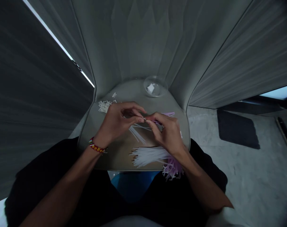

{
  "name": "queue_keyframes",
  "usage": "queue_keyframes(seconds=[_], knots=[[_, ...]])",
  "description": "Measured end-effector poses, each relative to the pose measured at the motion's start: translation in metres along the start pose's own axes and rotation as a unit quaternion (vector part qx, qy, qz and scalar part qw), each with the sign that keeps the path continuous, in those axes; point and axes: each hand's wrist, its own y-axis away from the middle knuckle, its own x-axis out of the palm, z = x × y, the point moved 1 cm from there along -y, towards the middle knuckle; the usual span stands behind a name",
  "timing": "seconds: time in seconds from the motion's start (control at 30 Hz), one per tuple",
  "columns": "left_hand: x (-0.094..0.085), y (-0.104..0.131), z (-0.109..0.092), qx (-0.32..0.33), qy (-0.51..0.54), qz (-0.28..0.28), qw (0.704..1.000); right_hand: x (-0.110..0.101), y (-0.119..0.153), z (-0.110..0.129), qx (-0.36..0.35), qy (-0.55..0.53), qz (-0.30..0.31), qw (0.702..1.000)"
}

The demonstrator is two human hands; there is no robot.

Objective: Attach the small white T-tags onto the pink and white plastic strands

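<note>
Here the left hand (118, 121) and right hand (168, 132) meet, fingertips pinched on one tiny pale piece (144, 118) between them, its long axis unreadable, slim white plastic-looking sticks (137, 134) slanting below.

What our chair seat (126, 91) carries
We see white pieces (103, 106), a clear bowl (164, 90) toward the back, loose white sticks (137, 134), and a white bundle (148, 156) beside purple sticks (172, 169) in front.

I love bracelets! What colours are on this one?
The bracelet is mostly red with yellow marks, clearest in the head view.
</note>
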Motion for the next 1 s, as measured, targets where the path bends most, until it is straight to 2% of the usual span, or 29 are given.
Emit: queue_keyframes(seconds=[0.3, 0.57, 1.0], knots=[[-0.019, -0.003, -0.003, -0.02, -0.015, 0.101, 0.995, 0.0, 0.0, 0.003, -0.018, -0.036, 0.045, 0.998], [-0.022, -0.002, -0.001, -0.033, 0.047, 0.154, 0.986, 0.0, 0.0, 0.003, -0.029, -0.061, 0.053, 0.996], [-0.015, -0.001, 0.004, -0.091, 0.157, 0.159, 0.97, -0.005, 0.0, 0.008, -0.019, -0.089, 0.06, 0.994]])
